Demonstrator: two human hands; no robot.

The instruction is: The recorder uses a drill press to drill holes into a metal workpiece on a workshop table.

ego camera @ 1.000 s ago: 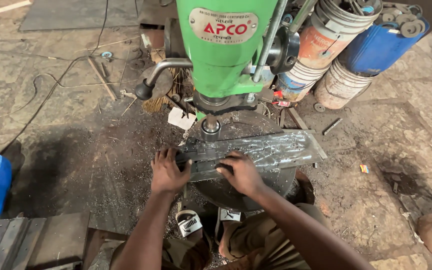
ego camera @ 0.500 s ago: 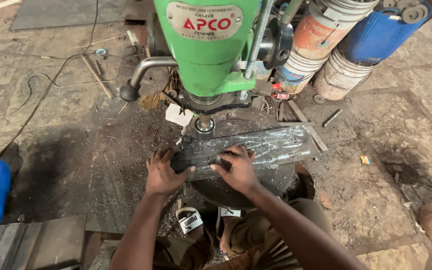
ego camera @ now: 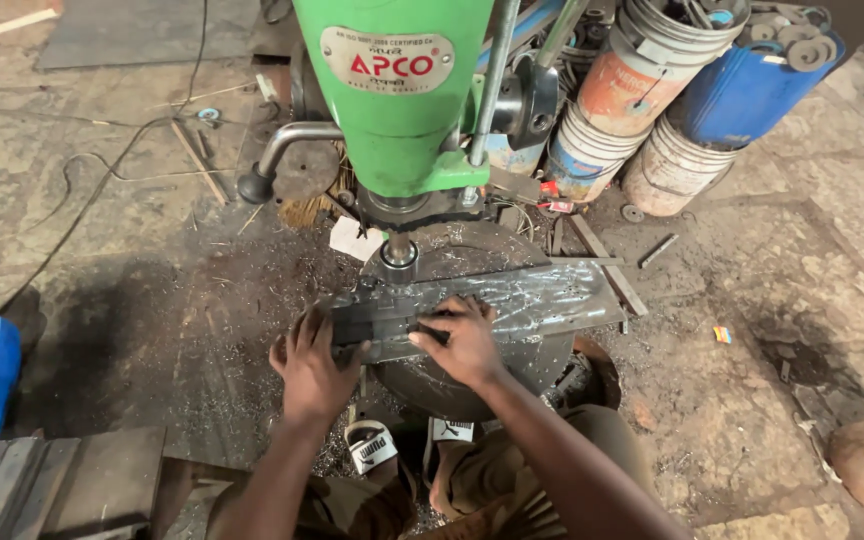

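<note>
We look down on a long flat grey metal plate (ego camera: pixel 512 305), strewn with bright shavings, lying across the round dark steel table (ego camera: pixel 472 375) of a green upright drill press (ego camera: pixel 397 110). The left hand (ego camera: pixel 312 365) rests at the plate's near-left end, fingers spread wide and laid flat against its edge, pressing rather than gripping. The right hand (ego camera: pixel 462 340) lies palm down on top of the plate near its middle, fingers extended and held close together, likewise closed around nothing. The drill spindle (ego camera: pixel 398 252) stands just behind the plate's left portion; whether its tip touches the metal we cannot tell from this angle. A curved grey feed lever with a black knob (ego camera: pixel 272 160) projects to the left of the machine. Behind it stand stacked pale plastic buckets (ego camera: pixel 642 110) and a blue plastic drum (ego camera: pixel 752 90). Metal swarf covers the stone floor (ego camera: pixel 152 270) around the table
</note>
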